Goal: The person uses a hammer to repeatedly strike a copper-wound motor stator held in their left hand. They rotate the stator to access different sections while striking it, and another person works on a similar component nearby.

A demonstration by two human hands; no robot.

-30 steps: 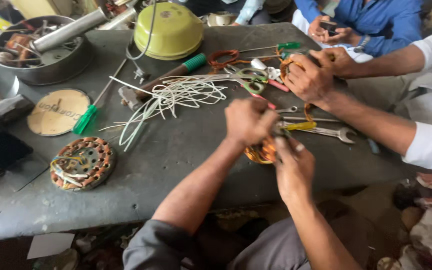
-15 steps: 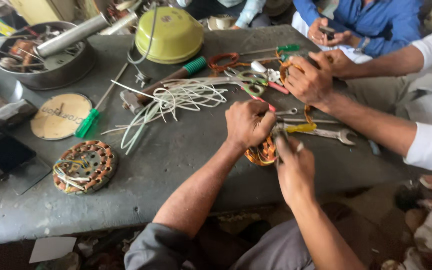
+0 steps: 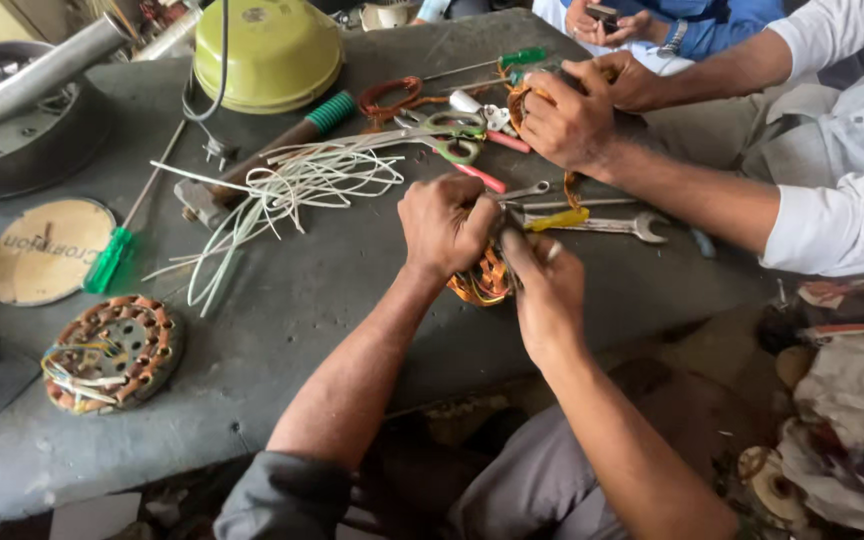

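On the worktop: worktop [image 3: 332, 290] holds a finished-looking stator [image 3: 112, 352] at left
Work in hand: copper winding [image 3: 482, 280] at the near edge, leads apparently not yet tidied
Left hand [image 3: 447, 222]: fingers closed on the winding
Right hand [image 3: 544, 290]: fingers pinch it from below
Since earlier: hands barely shifted; view has tilted slightly

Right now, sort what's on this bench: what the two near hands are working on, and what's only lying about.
In hand:
left hand
right hand
copper coil winding

Lying about:
white sleeving bundle
green screwdriver
wound stator
yellow-green cover
spanner
scissors
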